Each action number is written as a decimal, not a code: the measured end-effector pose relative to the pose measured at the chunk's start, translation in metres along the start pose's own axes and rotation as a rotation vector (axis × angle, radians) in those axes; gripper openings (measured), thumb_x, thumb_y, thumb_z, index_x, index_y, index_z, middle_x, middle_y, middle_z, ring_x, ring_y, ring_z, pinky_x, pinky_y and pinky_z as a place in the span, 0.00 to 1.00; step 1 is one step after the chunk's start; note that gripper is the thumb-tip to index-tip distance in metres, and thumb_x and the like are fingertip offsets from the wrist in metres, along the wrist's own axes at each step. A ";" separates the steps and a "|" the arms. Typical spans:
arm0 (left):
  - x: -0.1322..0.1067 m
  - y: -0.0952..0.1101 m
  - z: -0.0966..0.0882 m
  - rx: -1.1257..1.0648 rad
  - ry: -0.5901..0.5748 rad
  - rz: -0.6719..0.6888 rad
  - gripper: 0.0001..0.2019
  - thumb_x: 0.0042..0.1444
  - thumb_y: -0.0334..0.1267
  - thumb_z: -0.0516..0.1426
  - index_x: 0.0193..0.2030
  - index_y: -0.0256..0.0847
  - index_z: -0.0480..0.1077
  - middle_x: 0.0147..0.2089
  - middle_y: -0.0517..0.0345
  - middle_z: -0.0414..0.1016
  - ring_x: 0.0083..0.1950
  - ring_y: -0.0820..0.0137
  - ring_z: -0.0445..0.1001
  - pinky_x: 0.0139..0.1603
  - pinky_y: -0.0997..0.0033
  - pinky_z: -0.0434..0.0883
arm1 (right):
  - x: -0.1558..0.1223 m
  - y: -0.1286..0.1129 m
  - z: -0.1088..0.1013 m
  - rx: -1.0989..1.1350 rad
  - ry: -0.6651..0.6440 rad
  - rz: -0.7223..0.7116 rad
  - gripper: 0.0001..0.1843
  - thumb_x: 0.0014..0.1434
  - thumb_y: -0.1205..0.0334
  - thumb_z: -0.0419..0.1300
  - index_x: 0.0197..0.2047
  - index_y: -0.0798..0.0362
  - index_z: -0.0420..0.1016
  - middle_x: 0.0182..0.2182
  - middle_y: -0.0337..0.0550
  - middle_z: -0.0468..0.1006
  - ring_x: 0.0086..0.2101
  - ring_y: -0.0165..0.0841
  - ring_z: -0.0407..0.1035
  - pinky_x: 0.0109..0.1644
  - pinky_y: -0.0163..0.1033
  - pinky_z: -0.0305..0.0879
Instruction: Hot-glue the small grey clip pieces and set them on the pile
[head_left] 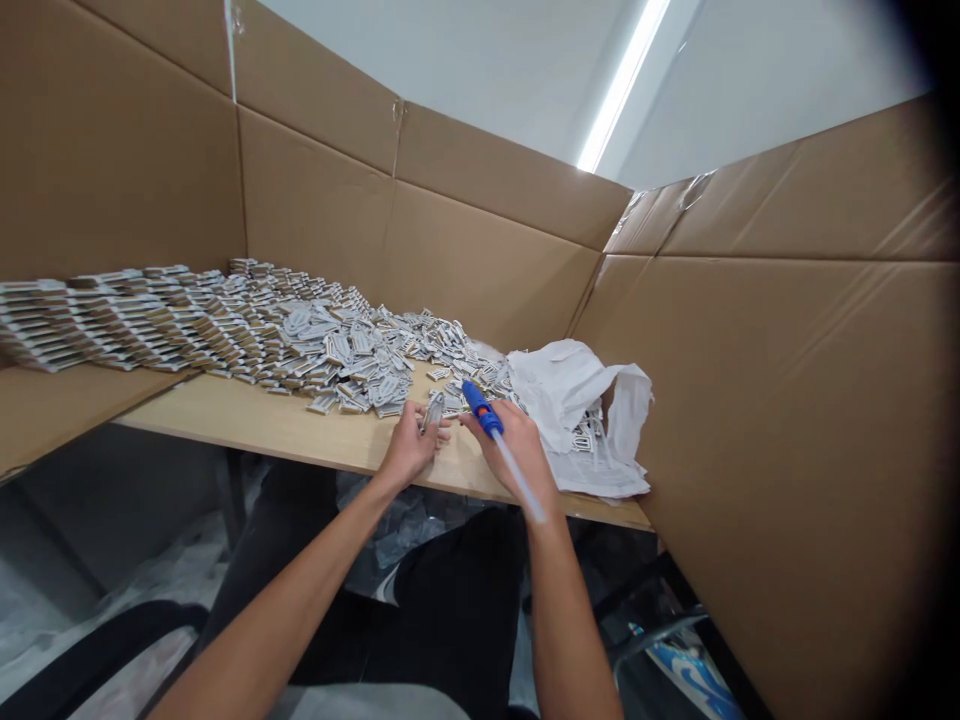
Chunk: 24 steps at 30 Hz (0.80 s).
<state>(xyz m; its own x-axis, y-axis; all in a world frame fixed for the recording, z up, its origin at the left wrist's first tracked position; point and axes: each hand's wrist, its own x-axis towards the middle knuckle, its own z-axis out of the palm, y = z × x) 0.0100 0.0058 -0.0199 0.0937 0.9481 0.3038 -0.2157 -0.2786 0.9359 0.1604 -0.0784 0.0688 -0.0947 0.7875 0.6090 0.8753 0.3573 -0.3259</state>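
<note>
My left hand (409, 445) is closed round a small grey-and-white flat part (433, 410), held upright above the near edge of the wooden table (285, 425). My right hand (517, 450) grips a tool with a blue handle (480, 408) and a white tube trailing back over my wrist. The tool's blue tip points toward the part in my left hand. Both hands sit close together, just in front of a loose heap of the same small parts (390, 360).
Neat rows of stacked parts (135, 315) cover the table's left side. A crumpled white plastic bag (581, 410) with more parts lies at the right. Tall cardboard walls (787, 400) enclose the table at back, left and right. My dark-trousered legs and a chair are below.
</note>
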 end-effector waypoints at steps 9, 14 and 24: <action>0.000 0.016 -0.001 0.110 -0.086 0.105 0.15 0.56 0.48 0.62 0.26 0.39 0.69 0.27 0.60 0.70 0.29 0.71 0.67 0.32 0.72 0.64 | 0.000 0.028 -0.013 0.277 -0.273 0.070 0.19 0.64 0.43 0.60 0.36 0.51 0.76 0.28 0.39 0.77 0.30 0.33 0.71 0.36 0.36 0.64; 0.003 0.010 -0.001 0.056 -0.052 0.117 0.13 0.57 0.44 0.59 0.27 0.41 0.64 0.25 0.64 0.62 0.29 0.73 0.63 0.32 0.74 0.61 | -0.002 0.029 -0.015 0.317 -0.337 0.115 0.19 0.62 0.44 0.61 0.34 0.51 0.76 0.23 0.38 0.76 0.26 0.34 0.71 0.33 0.36 0.64; 0.000 0.011 -0.002 0.082 -0.053 0.136 0.10 0.56 0.42 0.61 0.29 0.41 0.66 0.27 0.62 0.67 0.31 0.72 0.67 0.33 0.74 0.63 | -0.001 0.039 -0.005 0.257 -0.344 0.157 0.18 0.61 0.45 0.62 0.30 0.50 0.74 0.20 0.36 0.75 0.24 0.32 0.69 0.31 0.34 0.63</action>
<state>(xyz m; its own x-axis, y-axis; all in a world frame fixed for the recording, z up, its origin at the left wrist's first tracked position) 0.0063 0.0032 -0.0100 0.1205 0.8920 0.4357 -0.1505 -0.4174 0.8962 0.1969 -0.0676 0.0592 -0.1599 0.9477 0.2763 0.7499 0.2986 -0.5904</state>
